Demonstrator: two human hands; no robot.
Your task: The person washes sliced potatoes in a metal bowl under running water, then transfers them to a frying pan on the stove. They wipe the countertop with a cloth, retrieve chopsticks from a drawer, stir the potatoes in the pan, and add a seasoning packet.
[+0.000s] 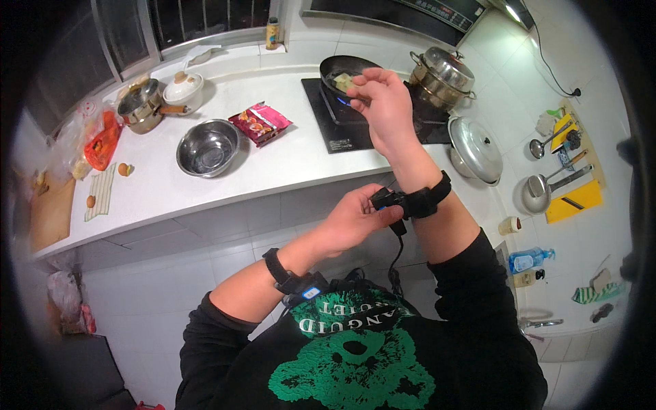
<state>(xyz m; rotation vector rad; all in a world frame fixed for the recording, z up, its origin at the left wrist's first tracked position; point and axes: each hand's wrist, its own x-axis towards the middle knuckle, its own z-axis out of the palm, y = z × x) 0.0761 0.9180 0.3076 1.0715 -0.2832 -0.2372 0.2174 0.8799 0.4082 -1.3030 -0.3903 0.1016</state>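
My left hand (353, 218) grips a small black device (388, 199) with a cable, at the strap on my right wrist. Raised beside the stove, my right hand (384, 102) has its fingers curled near the rim of a black pan; whether anything is between the fingertips cannot be told. Pale yellowish food (343, 82) lies in the black pan (342, 62), partly hidden by that hand. A blue flame shows under the pan on the black gas stove (341, 138). Both wrists wear black straps.
On the white counter (164, 159) stand a steel bowl (208, 148), a pink-and-red food packet (260, 123), a lidded pot (141, 105) and a white casserole (183, 89). A steamer (443, 77) and a large lidded pot (476, 151) stand right. Utensils hang on the right wall.
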